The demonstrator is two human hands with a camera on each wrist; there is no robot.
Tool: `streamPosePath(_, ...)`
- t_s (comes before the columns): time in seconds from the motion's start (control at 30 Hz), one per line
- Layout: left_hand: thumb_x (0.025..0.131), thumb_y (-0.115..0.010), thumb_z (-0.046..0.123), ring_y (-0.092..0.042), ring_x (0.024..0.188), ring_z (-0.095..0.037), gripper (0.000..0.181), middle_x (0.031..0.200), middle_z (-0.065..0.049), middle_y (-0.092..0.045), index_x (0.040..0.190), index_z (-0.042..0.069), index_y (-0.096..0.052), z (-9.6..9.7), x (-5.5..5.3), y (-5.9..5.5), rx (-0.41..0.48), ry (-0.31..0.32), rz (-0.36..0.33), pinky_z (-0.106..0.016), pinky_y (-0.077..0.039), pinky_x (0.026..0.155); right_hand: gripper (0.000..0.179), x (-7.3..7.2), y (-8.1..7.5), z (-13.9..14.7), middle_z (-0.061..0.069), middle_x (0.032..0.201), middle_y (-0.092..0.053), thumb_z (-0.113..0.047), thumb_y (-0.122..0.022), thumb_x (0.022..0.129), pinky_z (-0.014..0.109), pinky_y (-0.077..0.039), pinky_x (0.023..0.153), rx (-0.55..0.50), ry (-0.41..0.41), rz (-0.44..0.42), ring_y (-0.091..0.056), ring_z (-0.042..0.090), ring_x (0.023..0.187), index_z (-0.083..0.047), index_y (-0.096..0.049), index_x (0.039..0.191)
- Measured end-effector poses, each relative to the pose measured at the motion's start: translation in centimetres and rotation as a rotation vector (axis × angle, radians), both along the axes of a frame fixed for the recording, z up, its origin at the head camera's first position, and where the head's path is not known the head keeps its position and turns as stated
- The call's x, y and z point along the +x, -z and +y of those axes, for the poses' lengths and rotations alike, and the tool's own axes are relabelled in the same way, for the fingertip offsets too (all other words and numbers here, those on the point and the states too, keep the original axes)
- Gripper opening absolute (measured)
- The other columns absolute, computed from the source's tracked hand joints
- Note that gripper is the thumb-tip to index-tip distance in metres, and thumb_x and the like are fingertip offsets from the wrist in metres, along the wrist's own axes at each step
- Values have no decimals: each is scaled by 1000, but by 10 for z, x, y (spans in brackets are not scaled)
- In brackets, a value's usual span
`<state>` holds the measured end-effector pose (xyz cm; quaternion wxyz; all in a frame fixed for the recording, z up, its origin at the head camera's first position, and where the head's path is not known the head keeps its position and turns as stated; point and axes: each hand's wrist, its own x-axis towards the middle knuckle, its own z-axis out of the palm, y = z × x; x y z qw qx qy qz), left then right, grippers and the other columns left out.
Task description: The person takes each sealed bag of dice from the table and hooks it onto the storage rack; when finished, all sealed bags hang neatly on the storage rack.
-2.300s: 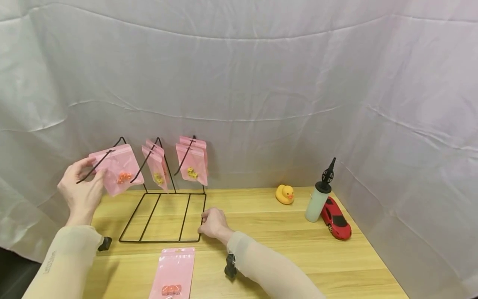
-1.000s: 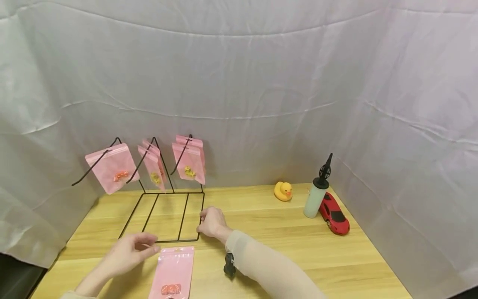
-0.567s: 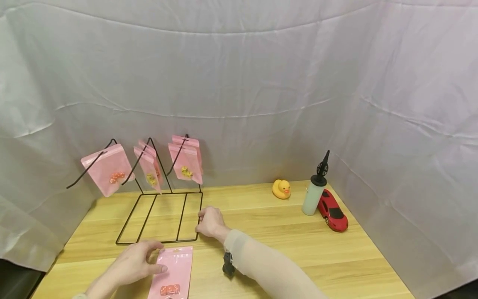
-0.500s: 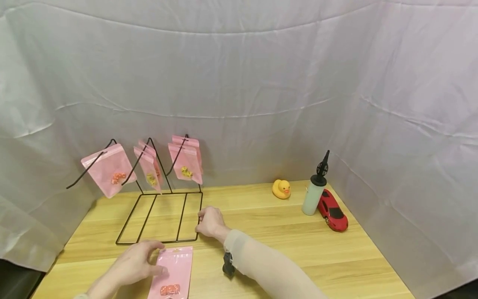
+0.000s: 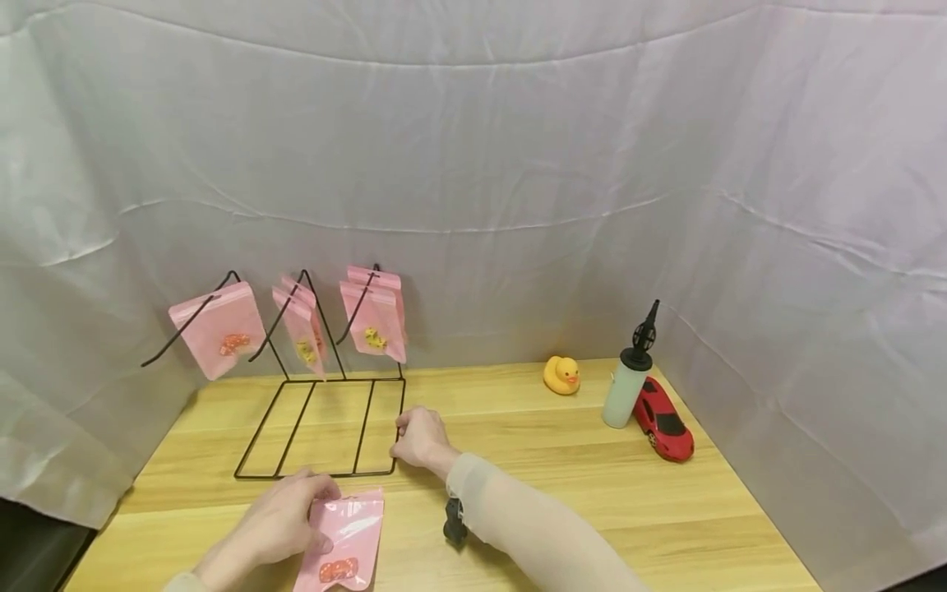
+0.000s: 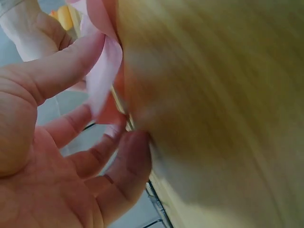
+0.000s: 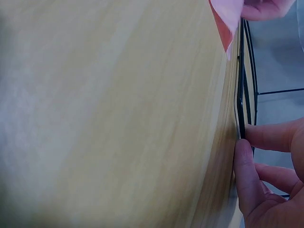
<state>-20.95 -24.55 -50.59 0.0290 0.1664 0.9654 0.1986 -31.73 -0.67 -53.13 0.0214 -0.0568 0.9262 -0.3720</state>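
Note:
My left hand (image 5: 284,518) pinches the left edge of a pink zip bag (image 5: 355,526) with red dice, low in the head view. Thumb and fingers lie on either side of the bent bag (image 6: 102,66) in the left wrist view. With thumb and fingers, my right hand (image 5: 423,437) pinches the right base bar of a black wire display rack (image 5: 362,427). The bar (image 7: 241,90) shows between the fingertips in the right wrist view. On the rack's prongs hang a pink bag (image 5: 214,321) with orange-red dice, bags (image 5: 296,316) in the middle, and bags (image 5: 373,308) with yellow dice.
Toward the back right of the wooden table (image 5: 518,460) sit a yellow rubber duck (image 5: 562,376), a pale hand pump (image 5: 627,386) with a black nozzle, and a red toy car (image 5: 666,423). A grey curtain (image 5: 473,164) encloses the back and sides.
My left hand let go of the bag on the left prong, came down to the bag on the table and took its edge, bending it. My right hand stays on the rack.

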Motion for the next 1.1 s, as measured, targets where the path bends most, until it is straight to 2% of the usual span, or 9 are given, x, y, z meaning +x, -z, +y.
streamPosePath(0.1, 58, -105, 20, -61, 101, -13, 58, 106, 8, -66, 104, 29, -71, -2, 0, 1, 58, 4, -4, -41, -55, 90, 49, -2, 2, 0, -6, 101, -78, -13, -97, 81, 36, -63, 96, 5, -1, 16, -70, 13, 98, -9, -85, 128)
streamPosePath(0.13, 59, -105, 16, -61, 101, -13, 58, 106, 6, -65, 103, 29, -69, -3, 0, 1, 81, 12, 0, -41, -55, 89, 49, 1, -2, -1, -5, 101, -78, -11, -97, 80, 37, -63, 97, -6, -5, 13, -70, 14, 99, -7, -84, 128)
streamPosePath(0.33, 70, -96, 2, -56, 81, -5, 45, 97, 0, -63, 100, 20, -67, -12, -1, 0, 300, 66, -31, -25, -47, 72, 52, 6, -12, -1, 0, 104, -79, -8, -97, 80, 40, -63, 101, -28, 0, -18, -71, 18, 102, -3, -82, 130)
streamPosePath(0.43, 81, -91, 1, -61, 79, 1, 33, 100, -3, -71, 103, 15, -71, -17, -2, -3, 420, 93, -34, -23, -51, 69, 51, -2, 2, -2, -2, 103, -79, -9, -97, 80, 37, -63, 100, -7, 2, 9, -71, 15, 100, -6, -83, 129)
streamPosePath(0.57, 92, -86, 1, -67, 86, 4, 22, 106, -3, -79, 103, 16, -75, -21, -2, -11, 495, 109, 39, -23, -55, 68, 51, -16, 25, -3, -7, 100, -79, -13, -99, 77, 36, -63, 102, -7, 11, 40, -72, 12, 100, -9, -85, 126)
streamPosePath(0.67, 94, -85, 1, -69, 86, 4, 21, 108, -5, -80, 104, 17, -77, -21, 0, -18, 542, 87, 93, -24, -57, 66, 53, -23, 34, -4, -10, 99, -78, -16, -100, 77, 37, -62, 105, 5, 12, 34, -72, 12, 103, -11, -85, 127)
streamPosePath(0.87, 95, -82, -4, -73, 85, 0, 22, 103, -7, -78, 111, 9, -75, -18, 7, -33, 665, 110, 141, -29, -66, 69, 50, -19, 28, -3, -8, 102, -80, -16, -99, 80, 39, -64, 102, 36, -10, 31, -73, 15, 106, -12, -85, 129)
streamPosePath(1.03, 95, -81, -8, -71, 82, -2, 26, 94, -2, -77, 115, 8, -75, -18, 10, -44, 699, 117, 203, -30, -64, 62, 51, -27, 40, -3, -11, 97, -79, -16, -98, 76, 38, -63, 104, 42, 9, 64, -74, 14, 107, -13, -87, 126)
streamPosePath(1.1, 94, -81, -9, -71, 82, -2, 29, 93, -1, -78, 117, 8, -75, -19, 11, -47, 704, 101, 231, -29, -63, 61, 51, -25, 38, -3, -11, 97, -79, -14, -98, 76, 38, -62, 105, 28, 14, 66, -74, 14, 107, -12, -87, 125)
